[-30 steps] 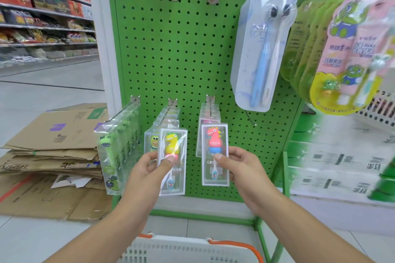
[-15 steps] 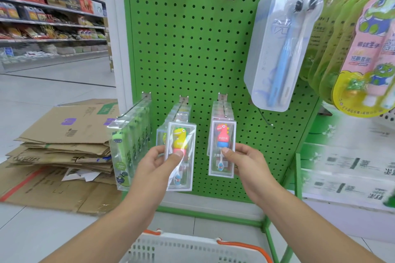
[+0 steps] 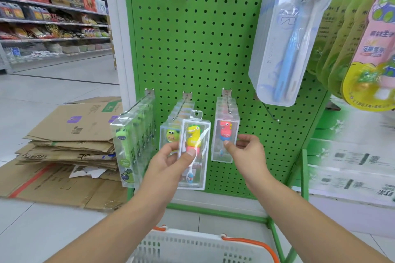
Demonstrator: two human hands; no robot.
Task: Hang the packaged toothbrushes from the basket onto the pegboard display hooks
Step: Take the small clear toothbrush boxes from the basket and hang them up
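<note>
Our left hand (image 3: pixel 168 160) pinches the yellow dinosaur pack (image 3: pixel 193 149) upright — its hang hole just below the middle hook's (image 3: pixel 178 111) tip — while our right hand (image 3: pixel 245 151) grips the hung red pack (image 3: pixel 225 139).

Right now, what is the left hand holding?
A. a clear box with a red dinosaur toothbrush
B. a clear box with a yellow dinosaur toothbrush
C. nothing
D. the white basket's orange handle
B: the left hand pinches the clear plastic box with the yellow dinosaur toothbrush, thumb on its front, its hang tab not yet on a hook; the red one is under the right hand.
</note>
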